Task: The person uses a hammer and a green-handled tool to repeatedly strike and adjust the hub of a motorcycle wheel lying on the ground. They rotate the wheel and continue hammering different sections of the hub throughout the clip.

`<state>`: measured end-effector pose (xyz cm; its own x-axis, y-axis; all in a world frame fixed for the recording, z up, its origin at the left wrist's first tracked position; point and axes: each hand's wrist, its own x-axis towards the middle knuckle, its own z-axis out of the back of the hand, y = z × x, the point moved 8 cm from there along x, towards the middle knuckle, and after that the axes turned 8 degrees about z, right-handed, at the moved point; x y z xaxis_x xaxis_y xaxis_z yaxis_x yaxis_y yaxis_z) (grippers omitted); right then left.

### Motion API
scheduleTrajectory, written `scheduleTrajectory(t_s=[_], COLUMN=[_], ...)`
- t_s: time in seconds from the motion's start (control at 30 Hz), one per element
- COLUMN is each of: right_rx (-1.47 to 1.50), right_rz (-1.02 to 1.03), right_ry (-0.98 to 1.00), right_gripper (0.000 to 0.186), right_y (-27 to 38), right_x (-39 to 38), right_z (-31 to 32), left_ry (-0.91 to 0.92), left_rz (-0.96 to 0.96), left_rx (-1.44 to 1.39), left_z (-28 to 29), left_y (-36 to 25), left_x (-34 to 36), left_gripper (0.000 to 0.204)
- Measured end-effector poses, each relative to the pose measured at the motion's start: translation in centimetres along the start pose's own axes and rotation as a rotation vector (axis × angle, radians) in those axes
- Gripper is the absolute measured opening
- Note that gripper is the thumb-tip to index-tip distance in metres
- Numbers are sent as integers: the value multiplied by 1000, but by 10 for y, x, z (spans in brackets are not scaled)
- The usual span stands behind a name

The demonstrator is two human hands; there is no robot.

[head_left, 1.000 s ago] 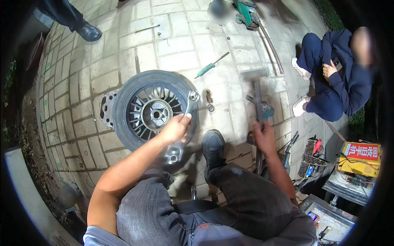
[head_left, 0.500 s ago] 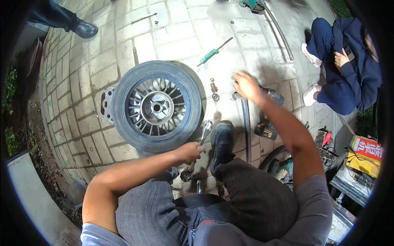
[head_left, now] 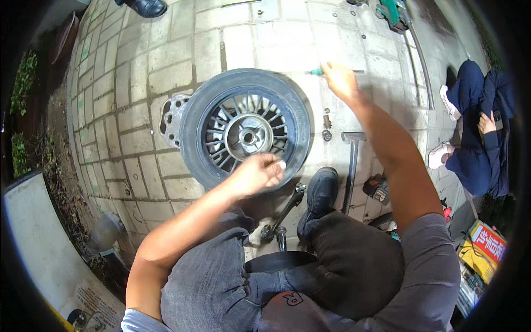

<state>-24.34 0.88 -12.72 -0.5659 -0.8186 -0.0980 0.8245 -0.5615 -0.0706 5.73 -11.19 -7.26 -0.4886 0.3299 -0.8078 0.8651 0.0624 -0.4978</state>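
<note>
Spoked wheel (head_left: 243, 128) lies flat on paved floor (head_left: 138, 83), left of centre: dark tyre, grey metal hub. Left hand (head_left: 257, 174) rests on its near rim, fingers loosely curled, empty. Right hand (head_left: 340, 80), far right, fingers closing on green-handled screwdriver (head_left: 316, 72).

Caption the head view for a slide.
Left hand rests on a black spoked wheel lying on paving; right hand reaches a green-handled screwdriver.

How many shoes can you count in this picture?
4: a black shoe on the worker's foot beside the wheel, a dark shoe at top, two white shoes on the seated person. Others may be hidden.
</note>
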Motion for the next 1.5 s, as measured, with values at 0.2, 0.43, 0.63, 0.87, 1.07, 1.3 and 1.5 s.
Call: scheduleTrajectory(t_s=[0.2, 0.43, 0.63, 0.87, 1.07, 1.3, 1.5], right_rx=[581, 1093, 1303, 1048, 577, 672, 856], right_rz=[55, 11, -100, -520, -681, -784, -940], right_ry=[-463, -435, -270, -225, -13, 251, 210], right_gripper=[24, 27, 39, 31, 43, 53, 40], right_y=[76, 169, 148, 69, 73, 80, 57], right_x=[-10, -24, -67, -232, -344, -376, -384], right_z=[203, 201, 187, 87, -12, -89, -88], left_ry=[-355, -309, -550, -508, -480, -515, -504], left_rz=[-507, -779, -912, -812, -822, -790, -677], left_rx=[44, 73, 172, 165, 221, 378, 447], left_z=[65, 46, 65, 80, 85, 78, 77], left_y=[-88, -149, -132, -89, -83, -76, -80], left_x=[-60, -82, -94, -61, -56, -50, -43], left_gripper=[47, 36, 25, 17, 17, 15, 22])
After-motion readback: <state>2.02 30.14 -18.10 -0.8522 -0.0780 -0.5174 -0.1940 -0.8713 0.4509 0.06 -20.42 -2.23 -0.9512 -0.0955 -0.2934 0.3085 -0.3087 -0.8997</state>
